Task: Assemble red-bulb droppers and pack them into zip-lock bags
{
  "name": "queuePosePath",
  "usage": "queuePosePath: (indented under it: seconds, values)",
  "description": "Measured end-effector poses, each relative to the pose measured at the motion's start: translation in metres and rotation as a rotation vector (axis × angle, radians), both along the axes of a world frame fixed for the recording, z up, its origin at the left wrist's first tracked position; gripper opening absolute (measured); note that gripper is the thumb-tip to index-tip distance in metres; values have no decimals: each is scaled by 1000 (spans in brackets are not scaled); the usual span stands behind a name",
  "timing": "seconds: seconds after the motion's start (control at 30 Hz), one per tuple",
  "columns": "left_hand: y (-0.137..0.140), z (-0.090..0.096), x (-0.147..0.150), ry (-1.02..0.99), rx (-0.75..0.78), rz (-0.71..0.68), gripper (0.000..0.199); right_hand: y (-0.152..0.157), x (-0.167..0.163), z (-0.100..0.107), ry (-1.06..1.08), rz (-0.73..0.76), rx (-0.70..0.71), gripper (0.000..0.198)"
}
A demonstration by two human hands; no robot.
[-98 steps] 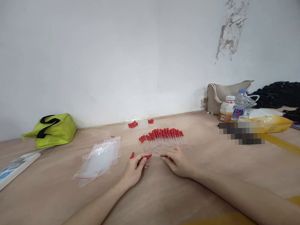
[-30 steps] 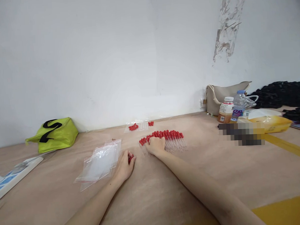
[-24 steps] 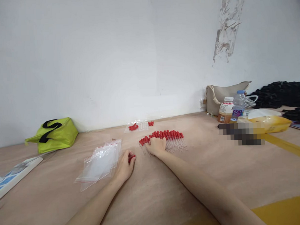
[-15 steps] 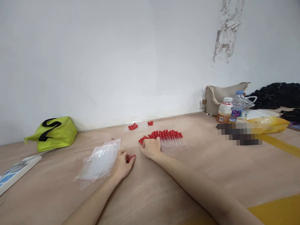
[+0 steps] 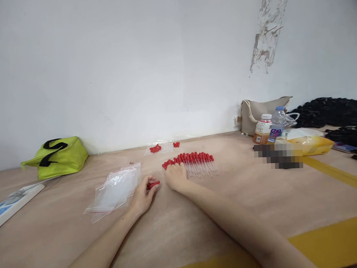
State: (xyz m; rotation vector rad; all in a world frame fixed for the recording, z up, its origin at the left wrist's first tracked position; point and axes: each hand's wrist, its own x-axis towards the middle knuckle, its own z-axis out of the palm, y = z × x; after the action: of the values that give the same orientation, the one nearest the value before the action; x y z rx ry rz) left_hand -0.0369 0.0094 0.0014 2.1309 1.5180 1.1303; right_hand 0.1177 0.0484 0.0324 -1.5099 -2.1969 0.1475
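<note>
The left hand (image 5: 143, 196) is gripping a red bulb (image 5: 153, 185) between thumb and fingers, just left of the row of red-topped droppers (image 5: 198, 160). The right hand (image 5: 176, 178) is covering the left part of that row, its fingertips bending out of sight; whether it is grasping a dropper, I cannot tell. The row is lying on the brown table covering (image 5: 176, 235), red tops pointing away from the person, thin clear stems pointing nearer. Clear zip bags (image 5: 117, 187) are lying left of the row, beyond the left hand. Behind the row, a clear packet (image 5: 148, 151) is holding red pieces (image 5: 155, 149). A lime-green bag (image 5: 65, 159) is sitting well left of the row; well right of it, two bottles (image 5: 262, 130) are standing by a beige bag (image 5: 265, 107).
</note>
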Motion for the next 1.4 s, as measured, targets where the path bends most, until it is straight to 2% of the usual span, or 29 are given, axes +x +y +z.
queuePosePath:
  seconds: [0.1,0.2,0.3,0.43,0.63,0.87,1.1,1.4]
  values:
    - [-3,0,10,-60,-76,-118,31,-7,53,-5,-7,86,73,20]
    - [-4,0,26,-34,-81,-166,25,-12,106,-15,85,269,120,21]
    - [-6,2,41,9,-32,-192,24,-21,133,-24,214,344,165,23]
    - [-9,5,50,53,-13,-190,26,-35,130,-26,299,351,166,25]
    - [-13,7,52,56,-28,-222,26,-48,113,-27,261,399,166,23]
    - [-17,13,55,32,-66,-292,24,-48,113,-31,233,396,141,23]
    - [-26,13,56,98,-76,-328,27,-43,118,-30,113,429,137,26]
    - [-25,11,56,260,39,-283,28,-48,110,-29,9,388,236,24]
